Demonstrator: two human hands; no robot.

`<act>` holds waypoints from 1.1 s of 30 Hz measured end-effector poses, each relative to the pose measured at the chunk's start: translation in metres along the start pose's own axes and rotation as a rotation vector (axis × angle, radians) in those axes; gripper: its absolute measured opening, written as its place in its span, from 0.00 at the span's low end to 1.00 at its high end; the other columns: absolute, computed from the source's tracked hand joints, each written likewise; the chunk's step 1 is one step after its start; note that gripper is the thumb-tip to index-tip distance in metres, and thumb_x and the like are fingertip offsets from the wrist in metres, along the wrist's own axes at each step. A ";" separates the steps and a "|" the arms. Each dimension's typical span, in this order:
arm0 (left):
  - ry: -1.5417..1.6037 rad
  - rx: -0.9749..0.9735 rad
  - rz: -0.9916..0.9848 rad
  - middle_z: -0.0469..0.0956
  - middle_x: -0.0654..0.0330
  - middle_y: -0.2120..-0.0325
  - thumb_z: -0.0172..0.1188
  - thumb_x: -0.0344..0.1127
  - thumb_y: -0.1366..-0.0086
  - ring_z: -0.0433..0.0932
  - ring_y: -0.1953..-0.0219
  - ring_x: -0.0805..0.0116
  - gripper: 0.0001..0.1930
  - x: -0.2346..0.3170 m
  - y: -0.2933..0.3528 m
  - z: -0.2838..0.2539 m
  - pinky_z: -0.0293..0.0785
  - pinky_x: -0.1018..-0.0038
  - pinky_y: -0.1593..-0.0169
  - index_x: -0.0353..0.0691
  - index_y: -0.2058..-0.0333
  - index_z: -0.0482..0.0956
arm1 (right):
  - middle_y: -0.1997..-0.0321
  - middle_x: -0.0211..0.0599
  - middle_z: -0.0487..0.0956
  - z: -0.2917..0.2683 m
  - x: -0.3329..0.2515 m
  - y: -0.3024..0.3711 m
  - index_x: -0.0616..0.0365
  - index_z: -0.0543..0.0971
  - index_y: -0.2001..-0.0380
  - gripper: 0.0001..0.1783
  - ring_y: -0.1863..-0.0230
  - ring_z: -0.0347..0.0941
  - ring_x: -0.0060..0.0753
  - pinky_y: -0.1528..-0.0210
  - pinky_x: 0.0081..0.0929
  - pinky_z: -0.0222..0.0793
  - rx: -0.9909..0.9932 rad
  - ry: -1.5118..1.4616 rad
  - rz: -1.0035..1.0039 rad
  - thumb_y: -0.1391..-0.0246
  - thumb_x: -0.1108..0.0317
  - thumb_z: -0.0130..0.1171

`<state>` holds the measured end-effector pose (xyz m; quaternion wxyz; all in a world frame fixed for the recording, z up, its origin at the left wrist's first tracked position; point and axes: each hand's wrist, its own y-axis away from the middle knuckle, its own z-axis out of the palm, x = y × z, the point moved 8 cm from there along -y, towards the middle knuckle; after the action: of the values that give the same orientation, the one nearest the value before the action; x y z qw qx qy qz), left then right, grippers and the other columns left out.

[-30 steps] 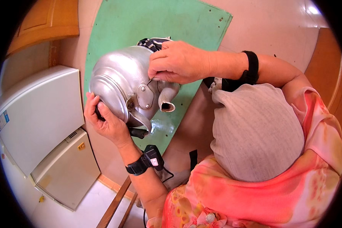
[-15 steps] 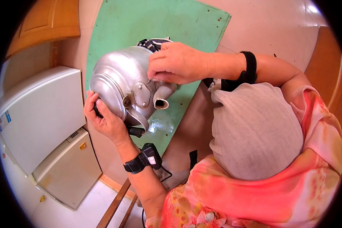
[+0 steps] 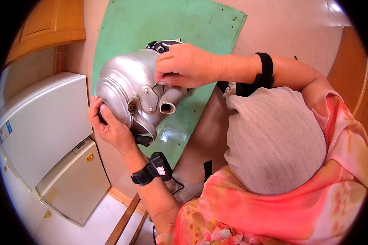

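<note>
A dull aluminium kettle [image 3: 126,69] lies tilted on a green board [image 3: 167,20], with its lid side toward the left. Its short open spout [image 3: 171,100] points to the lower right, beside a riveted handle bracket [image 3: 150,100]. My left hand [image 3: 112,126] is closed round the dark knob at the lid, steadying the kettle. Fingers of my right hand [image 3: 184,65] are pinched together against the kettle's side just above the spout's base. A thin dark tip shows below them, but what they hold is too small to name. Behind the kettle is a dark striped cloth [image 3: 163,45].
A white two-door refrigerator [image 3: 45,130] stands at the left, under a wooden cabinet [image 3: 45,24]. Wooden bars [image 3: 124,220] show at the bottom. Another wooden panel [image 3: 351,69] is at the right. A black band with a boxy device [image 3: 159,167] is on my left wrist.
My right hand has shifted slightly left and down along the kettle's side. The kettle has turned a little, its spout moving left and up. My left hand keeps its hold.
</note>
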<state>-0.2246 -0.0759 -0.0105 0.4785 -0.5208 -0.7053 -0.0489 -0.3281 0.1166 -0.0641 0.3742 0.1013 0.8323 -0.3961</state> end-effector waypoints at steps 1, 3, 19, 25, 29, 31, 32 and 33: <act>-0.011 -0.001 -0.002 0.72 0.52 0.51 0.48 0.30 0.32 0.68 0.44 0.60 0.09 0.000 0.000 0.000 0.60 0.67 0.40 0.34 0.57 0.72 | 0.70 0.29 0.77 0.000 0.000 0.000 0.51 0.76 0.72 0.04 0.69 0.74 0.41 0.68 0.37 0.70 -0.001 -0.012 0.000 0.51 0.65 0.58; 0.006 -0.006 0.006 0.72 0.51 0.51 0.48 0.30 0.32 0.68 0.44 0.60 0.09 0.000 -0.003 0.000 0.60 0.68 0.41 0.34 0.57 0.72 | 0.70 0.30 0.77 0.000 0.003 -0.001 0.51 0.76 0.72 0.04 0.69 0.75 0.41 0.67 0.37 0.70 -0.003 -0.020 0.050 0.51 0.65 0.58; -0.025 0.000 -0.001 0.72 0.52 0.51 0.48 0.30 0.32 0.68 0.44 0.60 0.08 -0.001 0.001 0.000 0.59 0.67 0.40 0.34 0.57 0.72 | 0.69 0.25 0.75 0.007 0.000 0.001 0.49 0.76 0.70 0.03 0.69 0.71 0.33 0.65 0.30 0.62 -0.107 -0.039 -0.056 0.50 0.68 0.59; -0.027 -0.018 0.032 0.72 0.52 0.51 0.48 0.30 0.31 0.68 0.44 0.60 0.08 0.002 -0.001 0.002 0.59 0.67 0.40 0.34 0.57 0.72 | 0.69 0.24 0.75 0.005 0.004 0.002 0.49 0.76 0.70 0.04 0.68 0.71 0.33 0.64 0.30 0.63 -0.072 -0.052 0.026 0.51 0.68 0.60; -0.055 -0.010 0.034 0.72 0.52 0.52 0.47 0.29 0.32 0.68 0.44 0.60 0.08 0.003 0.000 0.000 0.60 0.66 0.40 0.34 0.57 0.72 | 0.69 0.25 0.75 0.007 0.002 0.002 0.49 0.76 0.70 0.03 0.68 0.70 0.34 0.64 0.30 0.63 -0.126 -0.053 0.014 0.50 0.68 0.60; -0.058 -0.013 0.024 0.72 0.52 0.51 0.47 0.29 0.32 0.68 0.44 0.60 0.08 0.002 0.000 0.001 0.60 0.66 0.40 0.34 0.57 0.72 | 0.69 0.25 0.75 0.007 0.002 0.001 0.49 0.76 0.70 0.03 0.69 0.70 0.34 0.64 0.31 0.63 -0.111 -0.051 0.025 0.50 0.68 0.60; -0.038 -0.008 0.014 0.72 0.52 0.51 0.47 0.29 0.32 0.68 0.44 0.61 0.08 0.001 -0.001 0.001 0.60 0.66 0.40 0.33 0.57 0.72 | 0.69 0.25 0.75 0.006 0.003 0.000 0.50 0.76 0.70 0.03 0.69 0.70 0.35 0.64 0.31 0.64 -0.089 -0.055 0.046 0.50 0.68 0.60; -0.005 -0.002 -0.002 0.72 0.52 0.51 0.47 0.29 0.32 0.68 0.44 0.61 0.08 0.000 -0.001 0.000 0.60 0.66 0.40 0.33 0.57 0.72 | 0.69 0.26 0.75 0.005 0.005 0.000 0.50 0.76 0.70 0.03 0.69 0.70 0.35 0.64 0.31 0.64 -0.067 -0.060 0.068 0.50 0.69 0.60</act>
<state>-0.2256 -0.0763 -0.0106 0.4763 -0.5206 -0.7069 -0.0489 -0.3288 0.1124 -0.0695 0.4152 0.1050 0.8297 -0.3580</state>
